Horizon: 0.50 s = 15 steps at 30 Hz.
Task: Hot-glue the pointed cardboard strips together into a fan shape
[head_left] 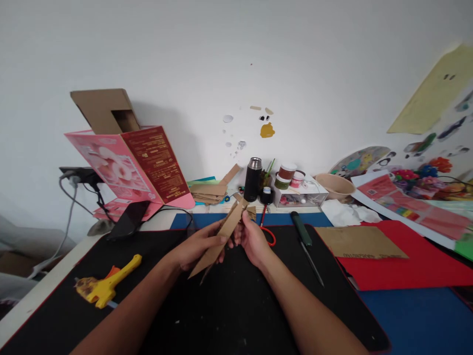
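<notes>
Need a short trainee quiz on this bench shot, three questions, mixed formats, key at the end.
1. What does the left hand hold?
2. True or false: the yellow glue gun lies on the black mat.
3. The tall bottle is mostly: A) red, B) black, C) white.

Key: 1. A cardboard strip. 2. True. 3. B.

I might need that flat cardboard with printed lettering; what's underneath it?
A red sheet lies partly beneath, showing past the right and near edges of the flat cardboard. How far it runs under, and anything else there, is covered.
</notes>
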Tool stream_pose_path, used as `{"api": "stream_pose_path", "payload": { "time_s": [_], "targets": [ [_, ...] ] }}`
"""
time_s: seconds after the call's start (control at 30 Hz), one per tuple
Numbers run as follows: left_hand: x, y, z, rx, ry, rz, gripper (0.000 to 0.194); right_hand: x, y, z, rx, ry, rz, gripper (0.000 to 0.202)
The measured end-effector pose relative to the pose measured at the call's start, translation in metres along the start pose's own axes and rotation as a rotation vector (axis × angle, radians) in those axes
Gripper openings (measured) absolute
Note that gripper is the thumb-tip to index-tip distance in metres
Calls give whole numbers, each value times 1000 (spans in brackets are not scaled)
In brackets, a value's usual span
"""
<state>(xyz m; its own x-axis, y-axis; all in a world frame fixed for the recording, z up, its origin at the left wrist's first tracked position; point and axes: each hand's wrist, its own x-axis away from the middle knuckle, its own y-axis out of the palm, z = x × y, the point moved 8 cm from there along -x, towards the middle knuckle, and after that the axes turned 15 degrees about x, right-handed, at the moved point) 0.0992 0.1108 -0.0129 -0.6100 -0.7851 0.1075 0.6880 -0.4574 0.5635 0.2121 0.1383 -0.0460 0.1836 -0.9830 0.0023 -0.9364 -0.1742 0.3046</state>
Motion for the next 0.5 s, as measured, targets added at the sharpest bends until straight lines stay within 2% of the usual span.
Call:
{"api": "stream_pose_path", "payload": {
  "time_s": [0.13, 0.4, 0.5],
  "targets": [
    [0, 3, -11, -45, -56, -58, 32, -2, -7, -2, -30, -19, 61, 49],
    [-1, -6, -21, -3, -111, -124, 34, 3, -2, -11, 3, -57, 27, 45],
    [-1, -5, -22, 5, -119, -143, 35, 3, 1, -10, -24, -63, -12, 50]
  ]
}}
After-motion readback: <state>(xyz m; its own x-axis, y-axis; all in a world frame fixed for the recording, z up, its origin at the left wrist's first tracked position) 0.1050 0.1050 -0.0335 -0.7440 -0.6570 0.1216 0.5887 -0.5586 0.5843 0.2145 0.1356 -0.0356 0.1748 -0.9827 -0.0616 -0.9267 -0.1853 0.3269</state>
